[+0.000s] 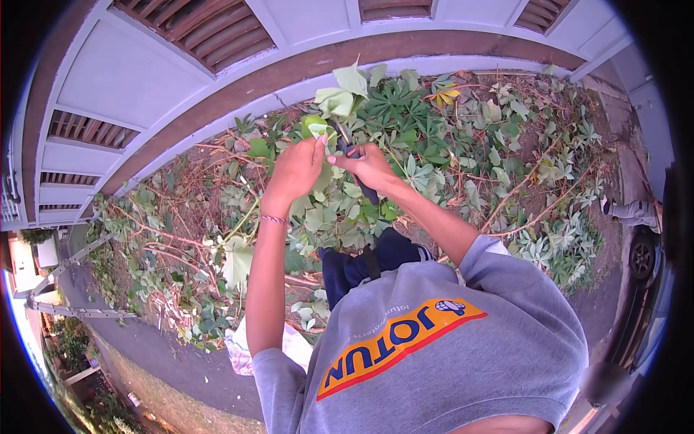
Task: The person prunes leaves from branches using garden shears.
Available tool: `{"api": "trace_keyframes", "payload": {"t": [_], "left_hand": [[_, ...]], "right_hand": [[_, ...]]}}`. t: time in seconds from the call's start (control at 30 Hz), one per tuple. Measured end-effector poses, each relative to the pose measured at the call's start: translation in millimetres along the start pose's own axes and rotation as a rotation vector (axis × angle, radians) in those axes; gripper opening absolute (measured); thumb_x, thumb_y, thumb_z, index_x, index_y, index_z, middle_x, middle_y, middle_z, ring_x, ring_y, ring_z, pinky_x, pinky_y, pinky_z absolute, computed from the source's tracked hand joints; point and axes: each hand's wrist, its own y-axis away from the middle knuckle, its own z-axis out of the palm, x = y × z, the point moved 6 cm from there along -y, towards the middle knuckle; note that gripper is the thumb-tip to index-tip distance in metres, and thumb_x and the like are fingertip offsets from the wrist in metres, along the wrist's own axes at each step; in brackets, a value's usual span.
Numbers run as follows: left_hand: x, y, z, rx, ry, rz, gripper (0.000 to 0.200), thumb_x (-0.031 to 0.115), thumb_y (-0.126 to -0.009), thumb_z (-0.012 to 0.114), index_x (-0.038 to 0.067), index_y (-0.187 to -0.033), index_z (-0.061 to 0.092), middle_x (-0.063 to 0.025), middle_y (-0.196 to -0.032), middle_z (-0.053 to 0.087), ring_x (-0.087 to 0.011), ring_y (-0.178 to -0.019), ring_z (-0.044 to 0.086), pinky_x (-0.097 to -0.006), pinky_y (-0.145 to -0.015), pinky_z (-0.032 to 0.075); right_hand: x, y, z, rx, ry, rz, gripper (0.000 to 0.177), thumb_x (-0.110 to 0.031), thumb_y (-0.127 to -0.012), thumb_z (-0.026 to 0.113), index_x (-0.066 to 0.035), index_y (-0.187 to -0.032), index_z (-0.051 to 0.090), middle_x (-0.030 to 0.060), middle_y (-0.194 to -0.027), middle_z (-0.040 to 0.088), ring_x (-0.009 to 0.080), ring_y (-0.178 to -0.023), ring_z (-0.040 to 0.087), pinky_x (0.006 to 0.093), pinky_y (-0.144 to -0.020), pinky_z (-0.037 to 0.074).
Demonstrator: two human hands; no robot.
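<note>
Hands meet just above frame centre, over a heap (506, 166) of cut leafy branches. Left hand (296, 170) has its fingers closed, pinching a leafy stem (316, 129) that runs up to pale leaves (336, 98). Right hand (372, 168) is wrapped tight around a dark-handled tool (347, 147). Tool tip sits at the stem, just beside the left fingertips; can't tell if it touches. Wall (116, 79) upper left, ladder (79, 311) lower left.
</note>
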Motion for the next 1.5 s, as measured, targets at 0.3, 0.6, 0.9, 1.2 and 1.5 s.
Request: {"api": "trace_keyframes", "payload": {"t": [0.3,0.6,0.9,1.2,1.5], "left_hand": [[-33,-19,-13,0.065,0.390,-0.106,0.047,0.036,-0.105,0.041,-0.003,-0.079,0.050,-0.0056,-0.068,0.049,-0.0165,-0.062,0.049,-0.0367,-0.059,0.042],[-52,24,-7,-0.029,0.956,-0.234,0.030,0.020,-0.105,0.045,0.001,-0.124,0.059,-0.0001,-0.082,0.058,-0.0040,-0.064,0.042,-0.0191,-0.053,0.036],[-39,32,-18,0.033,0.931,-0.223,0.029,0.012,-0.102,0.049,0.001,-0.126,0.059,-0.0018,-0.087,0.062,-0.0055,-0.067,0.046,-0.0202,-0.057,0.038],[-6,39,-43,0.097,0.746,-0.132,0.025,0.012,-0.100,0.053,0.003,-0.119,0.067,0.0009,-0.081,0.065,-0.0049,-0.067,0.047,-0.0198,-0.059,0.037],[17,73,-50,0.017,0.613,0.028,0.024,0.010,-0.098,0.056,0.005,-0.117,0.069,0.0015,-0.074,0.060,-0.0069,-0.063,0.043,-0.0237,-0.058,0.038]], "right_hand": [[0,-70,-90,-0.089,0.477,0.060,0.053,-0.050,-0.073,0.076,-0.001,-0.089,0.065,0.0118,-0.082,0.067,0.0194,-0.073,0.065,0.0313,-0.070,0.050],[138,-1,-69,-0.113,0.513,0.302,0.039,-0.042,-0.084,0.067,-0.005,-0.098,0.065,0.0041,-0.080,0.064,0.0161,-0.074,0.063,0.0344,-0.069,0.049],[142,70,-11,-0.229,0.160,0.179,0.047,-0.046,-0.073,0.075,-0.001,-0.075,0.067,0.0110,-0.074,0.064,0.0204,-0.071,0.060,0.0324,-0.067,0.044],[10,89,8,-0.639,-0.421,0.091,0.048,-0.043,-0.080,0.069,-0.004,-0.109,0.069,0.0045,-0.091,0.067,0.0132,-0.087,0.059,0.0274,-0.081,0.039],[-31,50,31,-0.528,-0.651,0.098,0.037,-0.040,-0.086,0.063,-0.004,-0.097,0.065,0.0048,-0.084,0.065,0.0172,-0.081,0.064,0.0309,-0.077,0.046]]}}
